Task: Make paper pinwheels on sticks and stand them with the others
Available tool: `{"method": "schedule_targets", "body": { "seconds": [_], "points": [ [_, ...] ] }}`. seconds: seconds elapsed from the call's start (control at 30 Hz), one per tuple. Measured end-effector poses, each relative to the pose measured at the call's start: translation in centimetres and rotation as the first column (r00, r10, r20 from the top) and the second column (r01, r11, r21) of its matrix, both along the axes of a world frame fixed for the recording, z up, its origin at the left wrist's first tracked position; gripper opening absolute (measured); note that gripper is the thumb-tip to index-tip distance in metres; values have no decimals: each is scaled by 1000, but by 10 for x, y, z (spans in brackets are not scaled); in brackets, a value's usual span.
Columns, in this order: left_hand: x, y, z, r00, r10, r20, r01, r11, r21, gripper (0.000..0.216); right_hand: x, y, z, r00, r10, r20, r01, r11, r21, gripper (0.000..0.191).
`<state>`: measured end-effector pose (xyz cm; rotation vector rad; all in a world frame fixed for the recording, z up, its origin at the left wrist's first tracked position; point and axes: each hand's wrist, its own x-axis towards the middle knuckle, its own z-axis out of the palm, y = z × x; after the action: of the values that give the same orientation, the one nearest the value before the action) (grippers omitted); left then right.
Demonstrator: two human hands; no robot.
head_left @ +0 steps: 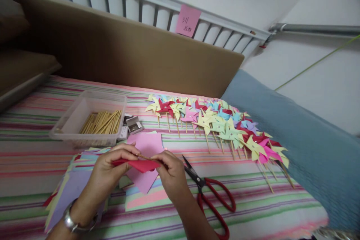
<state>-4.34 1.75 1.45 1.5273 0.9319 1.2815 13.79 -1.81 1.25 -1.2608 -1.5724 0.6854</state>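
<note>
My left hand and my right hand both pinch a folded red paper piece with a thin wooden stick at its top edge, held just above the striped cloth. Under them lie loose coloured paper squares, pink, purple and blue. A wristwatch is on my left wrist. Red-handled scissors lie right of my right hand, blades pointing up-left.
A clear plastic tray of wooden sticks stands at the left, a small box of pins beside it. A long row of finished paper pinwheels runs to the right. A blue blanket and a cardboard panel border the area.
</note>
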Motion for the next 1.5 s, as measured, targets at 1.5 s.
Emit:
{"method": "schedule_targets", "body": {
  "seconds": [1.5],
  "points": [
    [-2, 0, -8, 995, -83, 47, 84, 996, -7, 9, 0, -1, -3, 1000, -1, 13, 1, 1000, -4, 16]
  ]
}}
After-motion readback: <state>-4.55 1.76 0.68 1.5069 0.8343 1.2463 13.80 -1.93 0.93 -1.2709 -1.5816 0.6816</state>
